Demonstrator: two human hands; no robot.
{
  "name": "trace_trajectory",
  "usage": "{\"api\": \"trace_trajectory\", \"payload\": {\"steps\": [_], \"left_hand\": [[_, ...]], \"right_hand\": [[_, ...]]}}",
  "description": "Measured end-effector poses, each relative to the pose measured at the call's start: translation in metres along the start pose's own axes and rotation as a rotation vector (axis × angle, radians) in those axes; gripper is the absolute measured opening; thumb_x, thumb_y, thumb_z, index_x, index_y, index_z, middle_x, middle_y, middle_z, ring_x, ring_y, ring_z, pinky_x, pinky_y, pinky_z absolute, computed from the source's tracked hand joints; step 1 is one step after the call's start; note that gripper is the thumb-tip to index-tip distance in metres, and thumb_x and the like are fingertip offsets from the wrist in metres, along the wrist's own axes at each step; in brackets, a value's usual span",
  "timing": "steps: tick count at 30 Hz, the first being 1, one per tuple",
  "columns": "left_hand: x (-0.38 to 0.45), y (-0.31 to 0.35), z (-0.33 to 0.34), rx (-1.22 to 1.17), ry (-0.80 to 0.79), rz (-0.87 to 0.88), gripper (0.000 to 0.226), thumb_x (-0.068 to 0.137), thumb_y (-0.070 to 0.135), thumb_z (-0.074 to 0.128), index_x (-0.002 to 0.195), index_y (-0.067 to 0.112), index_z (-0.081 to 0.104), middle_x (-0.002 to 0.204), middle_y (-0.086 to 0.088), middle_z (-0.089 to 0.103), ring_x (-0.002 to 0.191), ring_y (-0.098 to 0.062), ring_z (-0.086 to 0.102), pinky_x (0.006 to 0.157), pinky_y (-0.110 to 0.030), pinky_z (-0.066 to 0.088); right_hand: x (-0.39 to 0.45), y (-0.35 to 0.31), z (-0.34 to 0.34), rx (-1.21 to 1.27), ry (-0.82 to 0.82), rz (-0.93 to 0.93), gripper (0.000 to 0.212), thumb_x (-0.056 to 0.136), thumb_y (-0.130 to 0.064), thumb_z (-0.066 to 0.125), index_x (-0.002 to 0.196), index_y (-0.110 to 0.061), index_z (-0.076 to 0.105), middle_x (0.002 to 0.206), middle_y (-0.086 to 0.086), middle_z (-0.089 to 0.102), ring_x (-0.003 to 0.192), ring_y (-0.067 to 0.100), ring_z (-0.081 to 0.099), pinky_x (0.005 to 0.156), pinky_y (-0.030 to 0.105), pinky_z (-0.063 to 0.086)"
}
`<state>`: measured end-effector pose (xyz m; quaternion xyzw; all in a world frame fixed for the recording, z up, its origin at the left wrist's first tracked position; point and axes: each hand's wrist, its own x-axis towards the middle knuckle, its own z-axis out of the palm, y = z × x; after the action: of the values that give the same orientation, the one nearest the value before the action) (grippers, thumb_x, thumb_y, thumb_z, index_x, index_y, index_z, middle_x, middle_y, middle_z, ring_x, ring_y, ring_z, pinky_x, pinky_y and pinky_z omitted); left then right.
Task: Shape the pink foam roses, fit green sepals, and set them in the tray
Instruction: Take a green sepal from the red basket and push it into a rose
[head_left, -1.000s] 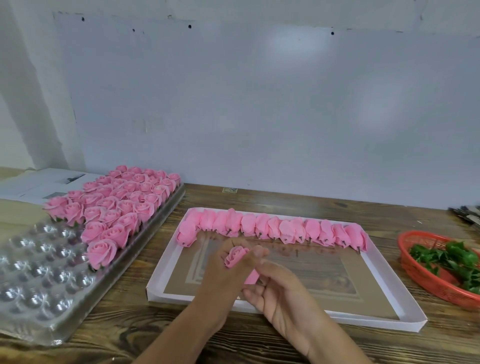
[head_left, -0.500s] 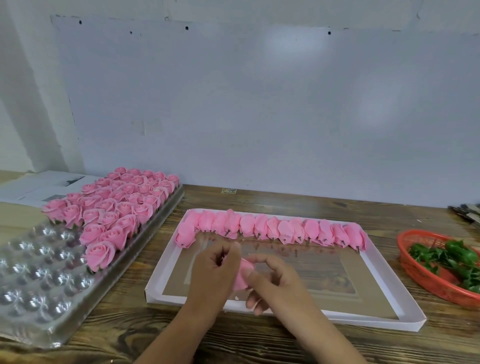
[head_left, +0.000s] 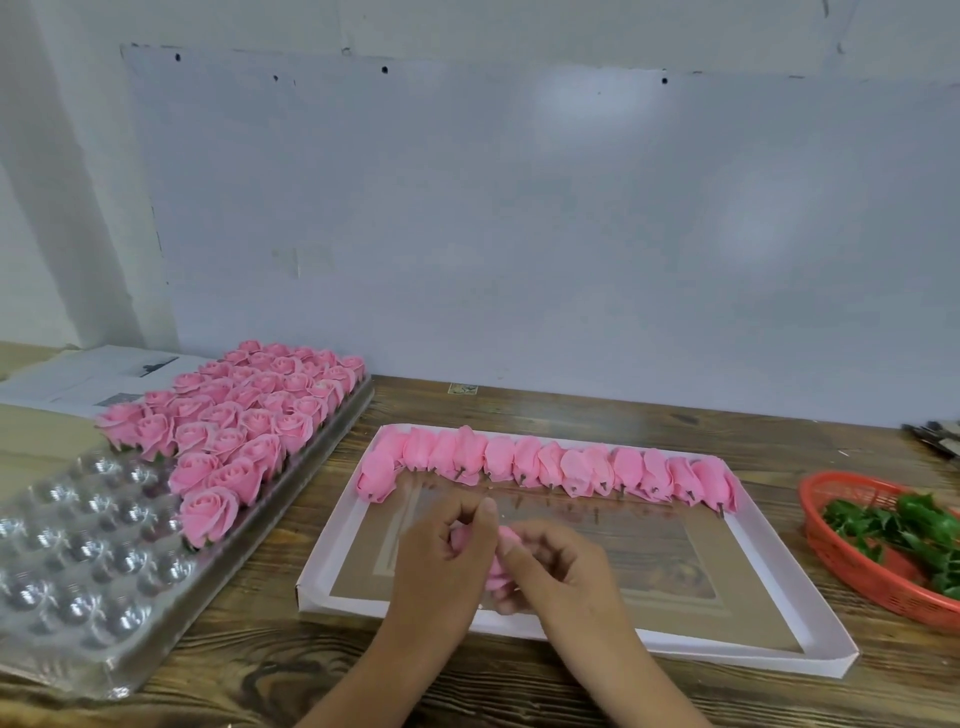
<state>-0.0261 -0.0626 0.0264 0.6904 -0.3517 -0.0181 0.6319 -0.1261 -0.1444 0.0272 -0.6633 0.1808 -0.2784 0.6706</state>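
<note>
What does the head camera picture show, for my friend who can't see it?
Two hands, left and right, hold a pink rose over a white box. Finished roses fill a clear tray; green leaves sit in a red basket.

Bare wooden table (head_left: 519, 410) between clear tray (head_left: 93, 587) and white box (head_left: 332, 551).

Both hands, the left hand (head_left: 441, 566) and right hand (head_left: 561, 577), hide most of the pink foam rose (head_left: 497, 569); the red basket (head_left: 852, 566) and clear blister tray (head_left: 78, 566) run off-frame
</note>
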Motion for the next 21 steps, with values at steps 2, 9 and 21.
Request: {"api": "trace_trajectory", "payload": {"steps": [2, 9, 21], "left_hand": [[0.0008, -0.0016, -0.0003, 0.018, 0.002, -0.011, 0.035, 0.096, 0.024, 0.059, 0.063, 0.037, 0.060, 0.064, 0.012, 0.063, 0.062, 0.000, 0.057, 0.061, -0.012, 0.045], [0.0044, -0.0032, -0.0011, -0.141, -0.042, -0.196, 0.042, 0.098, 0.020, 0.057, 0.060, 0.035, 0.063, 0.056, 0.014, 0.057, 0.055, 0.001, 0.054, 0.049, -0.015, 0.045], [0.0050, -0.0044, -0.0020, -0.118, -0.078, -0.179, 0.033, 0.099, 0.020, 0.059, 0.068, 0.030, 0.066, 0.058, 0.014, 0.059, 0.055, 0.001, 0.054, 0.051, -0.019, 0.043]], "right_hand": [[0.0008, 0.0021, -0.0007, -0.025, 0.012, 0.003, 0.010, 0.093, -0.016, 0.065, 0.093, -0.009, 0.073, 0.079, 0.016, 0.073, 0.067, 0.026, 0.068, 0.064, 0.034, 0.059], [0.0001, 0.0035, -0.0032, -0.218, 0.020, -0.089, 0.033, 0.080, 0.000, 0.074, 0.101, -0.026, 0.072, 0.098, -0.006, 0.073, 0.089, 0.014, 0.070, 0.074, 0.024, 0.056], [-0.0013, 0.0044, -0.0004, -0.199, 0.033, -0.088, 0.038, 0.079, 0.002, 0.072, 0.103, -0.027, 0.071, 0.092, 0.002, 0.076, 0.081, 0.023, 0.070, 0.073, 0.032, 0.058]]}}
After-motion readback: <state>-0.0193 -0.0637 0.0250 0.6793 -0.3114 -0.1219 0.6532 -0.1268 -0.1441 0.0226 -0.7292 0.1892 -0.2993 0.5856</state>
